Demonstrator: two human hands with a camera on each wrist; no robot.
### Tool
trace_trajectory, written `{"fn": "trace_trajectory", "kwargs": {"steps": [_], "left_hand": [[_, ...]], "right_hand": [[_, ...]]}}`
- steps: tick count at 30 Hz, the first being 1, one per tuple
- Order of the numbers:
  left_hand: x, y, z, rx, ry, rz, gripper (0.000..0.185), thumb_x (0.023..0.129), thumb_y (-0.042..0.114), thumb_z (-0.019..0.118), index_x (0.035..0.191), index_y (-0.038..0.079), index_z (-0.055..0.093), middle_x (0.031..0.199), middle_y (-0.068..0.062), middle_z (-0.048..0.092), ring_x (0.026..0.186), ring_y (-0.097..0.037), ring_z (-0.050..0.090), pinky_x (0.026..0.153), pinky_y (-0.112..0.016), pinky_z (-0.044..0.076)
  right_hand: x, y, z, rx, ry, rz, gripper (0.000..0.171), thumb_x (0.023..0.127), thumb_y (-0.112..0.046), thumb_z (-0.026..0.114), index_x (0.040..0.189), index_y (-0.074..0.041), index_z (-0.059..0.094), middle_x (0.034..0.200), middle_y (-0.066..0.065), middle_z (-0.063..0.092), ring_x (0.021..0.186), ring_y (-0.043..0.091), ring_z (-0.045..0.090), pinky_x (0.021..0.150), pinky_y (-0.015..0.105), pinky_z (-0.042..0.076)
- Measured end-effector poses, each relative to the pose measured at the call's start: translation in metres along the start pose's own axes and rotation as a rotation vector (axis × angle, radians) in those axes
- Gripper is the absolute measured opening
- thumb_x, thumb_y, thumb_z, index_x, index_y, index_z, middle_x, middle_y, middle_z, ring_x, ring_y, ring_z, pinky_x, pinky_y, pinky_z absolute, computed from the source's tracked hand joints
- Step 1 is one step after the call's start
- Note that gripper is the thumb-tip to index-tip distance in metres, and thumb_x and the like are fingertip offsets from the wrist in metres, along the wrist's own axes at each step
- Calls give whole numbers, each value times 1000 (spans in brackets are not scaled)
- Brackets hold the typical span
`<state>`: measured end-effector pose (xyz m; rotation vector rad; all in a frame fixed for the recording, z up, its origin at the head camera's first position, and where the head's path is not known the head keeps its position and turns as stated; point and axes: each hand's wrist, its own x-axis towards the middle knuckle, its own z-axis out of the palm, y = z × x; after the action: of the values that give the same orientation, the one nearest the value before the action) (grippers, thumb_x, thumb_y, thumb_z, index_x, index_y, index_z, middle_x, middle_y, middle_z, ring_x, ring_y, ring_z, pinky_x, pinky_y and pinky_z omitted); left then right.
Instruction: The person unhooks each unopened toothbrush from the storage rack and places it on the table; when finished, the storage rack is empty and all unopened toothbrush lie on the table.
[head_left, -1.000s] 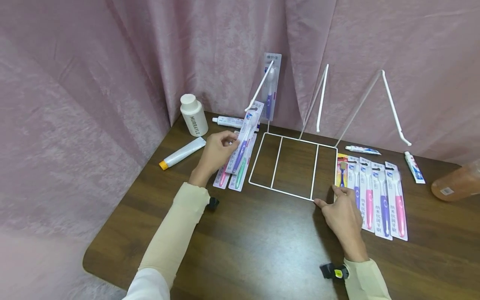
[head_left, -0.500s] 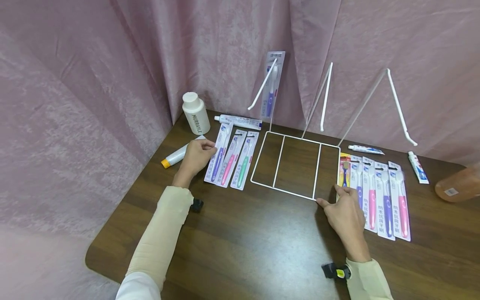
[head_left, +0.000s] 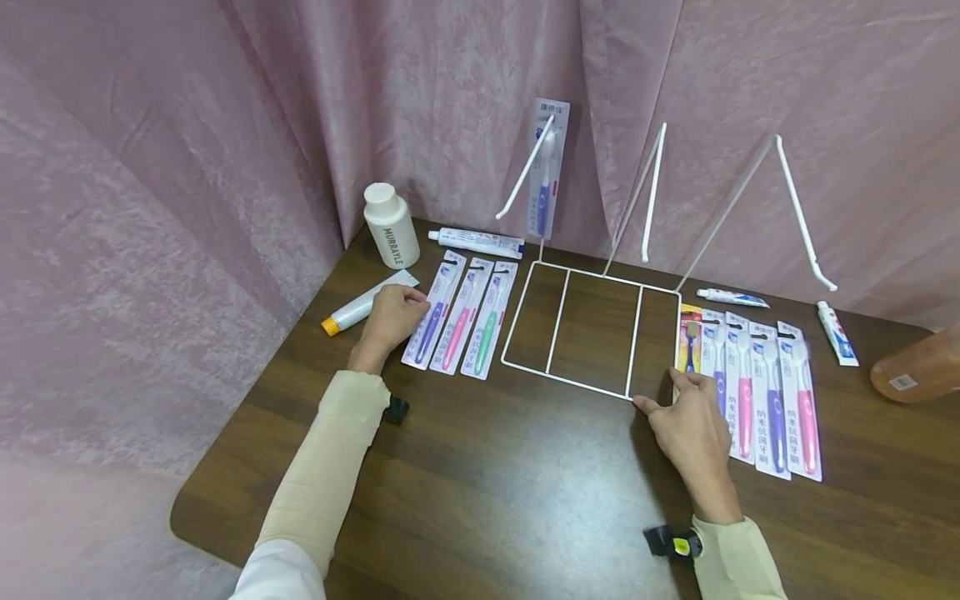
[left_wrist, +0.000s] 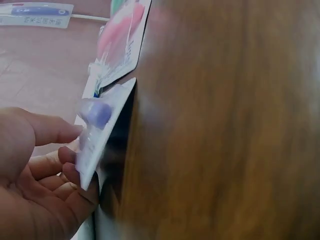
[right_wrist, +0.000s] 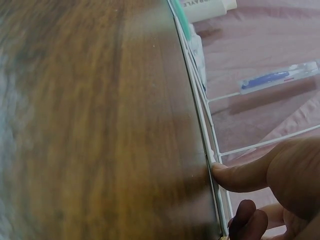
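Observation:
My left hand (head_left: 393,318) pinches the edge of a packaged purple toothbrush (head_left: 431,323) at the left of the table. In the left wrist view that pack (left_wrist: 106,122) is tilted, one edge raised off the wood, between thumb and fingers. Beside it lie a packaged pink toothbrush (head_left: 458,329) and a packaged green toothbrush (head_left: 486,331). My right hand (head_left: 693,429) holds the front right corner of a white wire rack (head_left: 588,386); in the right wrist view the thumb (right_wrist: 240,175) presses its bar. One packaged purple toothbrush (head_left: 547,171) hangs on the rack's left hook.
A white bottle (head_left: 392,229), a yellow-capped tube (head_left: 367,304) and a toothpaste tube (head_left: 480,242) stand or lie at left. Right of the rack lie several packaged toothbrushes (head_left: 768,408), two small toothpaste tubes (head_left: 731,297) and an orange container (head_left: 918,367). A pink curtain (head_left: 465,100) hangs behind.
My left hand has carried the purple toothbrush pack left from above the pink and green ones, down beside them, then slightly straightened it. The right hand keeps its place at the rack's corner.

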<state>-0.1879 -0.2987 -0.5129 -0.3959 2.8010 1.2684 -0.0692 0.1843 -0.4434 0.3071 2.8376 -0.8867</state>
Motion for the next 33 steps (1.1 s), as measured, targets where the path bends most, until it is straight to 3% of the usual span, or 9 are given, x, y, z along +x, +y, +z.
{"fn": "trace_trajectory", "kwargs": {"steps": [12,22,33], "left_hand": [[-4,10,4,62,0,-24,19,101,24,73,101,12,88,102,-9,85,91,-24,76,78,-40,62],[-7,14,4,26,-41,-76,18,103,25,80,108,10,87,109,-10,84,94,-24,77,77,-37,62],[-13,18,4,32,-45,-69,19,103,24,82,115,9,84,108,-7,85,94,-21,77,80,-35,62]], "right_hand": [[-1,1,-1,-9,5,-21,84,101,-32,85,165,10,50,165,39,45,133,65,61,90,72,55],[-1,0,-1,-12,3,-18,85,101,-32,85,165,10,50,165,39,45,134,65,61,90,72,55],[-1,0,-2,-6,2,-16,84,101,-32,85,165,11,50,165,39,45,134,65,61,91,71,55]]}}
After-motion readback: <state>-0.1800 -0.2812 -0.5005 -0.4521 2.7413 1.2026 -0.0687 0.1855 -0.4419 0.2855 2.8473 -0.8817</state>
